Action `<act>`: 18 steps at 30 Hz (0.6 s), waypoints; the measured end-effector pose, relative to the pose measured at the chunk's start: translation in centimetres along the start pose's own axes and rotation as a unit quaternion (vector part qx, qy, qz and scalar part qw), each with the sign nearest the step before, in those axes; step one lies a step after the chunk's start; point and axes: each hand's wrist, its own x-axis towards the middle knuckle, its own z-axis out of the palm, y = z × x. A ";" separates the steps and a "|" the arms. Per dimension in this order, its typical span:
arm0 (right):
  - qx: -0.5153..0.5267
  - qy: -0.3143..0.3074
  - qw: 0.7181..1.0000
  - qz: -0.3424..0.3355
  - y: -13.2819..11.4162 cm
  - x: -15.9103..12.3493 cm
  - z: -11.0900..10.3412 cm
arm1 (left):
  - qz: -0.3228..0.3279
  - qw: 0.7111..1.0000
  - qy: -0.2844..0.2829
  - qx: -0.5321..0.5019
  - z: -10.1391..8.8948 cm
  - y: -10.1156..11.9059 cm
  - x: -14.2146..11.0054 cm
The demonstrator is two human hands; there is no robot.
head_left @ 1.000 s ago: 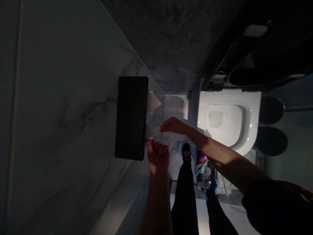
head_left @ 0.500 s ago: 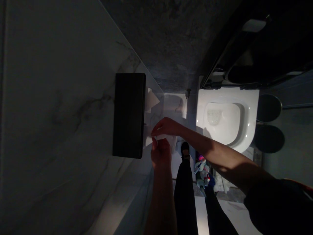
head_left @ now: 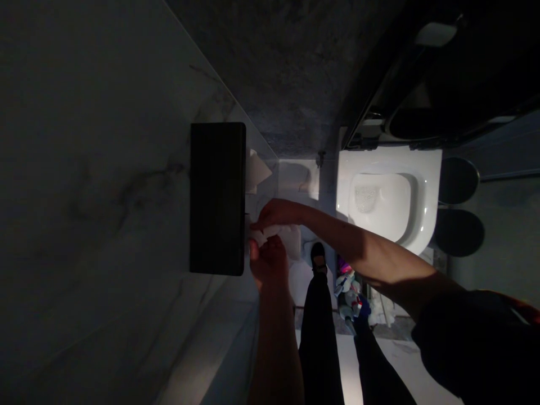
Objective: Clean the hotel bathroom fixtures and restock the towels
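Observation:
My left hand (head_left: 269, 264) reaches up from below, its thumb and curled fingers around the lower edge of a piece of white toilet paper (head_left: 270, 231). My right hand (head_left: 276, 212) comes in from the right and pinches the same paper from above with its fingertips. Both hands are close together, just beside the black shelf (head_left: 217, 199) on the marble wall. Another white paper end (head_left: 258, 171), folded to a point, hangs beside that shelf. Most of the roll near my hands is hidden by my fingers and the shelf.
A white toilet (head_left: 343, 169) with its black lid (head_left: 426, 107) raised stands to the right. Several bottles (head_left: 348, 295) are clustered near my legs (head_left: 318, 337). Two dark round objects (head_left: 458, 232) lie beyond the toilet. The light is dim.
Both hands have shifted slightly left, towards the shelf. More white paper now shows between them, and my left hand's fingers have opened a little around it.

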 end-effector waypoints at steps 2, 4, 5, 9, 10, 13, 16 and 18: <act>-0.010 0.071 0.997 0.004 0.4 0.7 0.1 | 0.022 0.998 0.058 -0.010 0.6 -0.1 -0.1; 0.008 0.115 0.993 -0.026 0.7 1.5 0.4 | 0.038 0.993 0.112 -0.030 1.2 -0.2 -0.4; 0.025 0.109 0.993 -0.048 0.9 1.9 0.5 | 0.046 0.991 0.123 -0.035 1.4 -0.3 -0.5; 0.082 0.028 0.993 -0.078 1.7 2.5 0.8 | 0.078 0.994 0.071 -0.005 1.2 -0.5 -0.7; 0.090 0.020 0.993 -0.075 1.8 2.5 0.7 | 0.083 0.995 0.052 0.009 1.1 -0.6 -0.7; 0.091 0.008 0.993 -0.076 1.9 2.1 0.2 | 0.103 0.994 0.015 0.042 0.4 -1.0 -0.5; 0.055 0.001 0.995 -0.087 1.6 1.8 -0.2 | 0.121 0.990 0.025 0.064 -0.2 -1.6 0.1; 0.025 0.004 0.996 -0.083 1.2 1.9 -0.3 | 0.131 0.987 0.041 0.081 -0.7 -1.9 0.6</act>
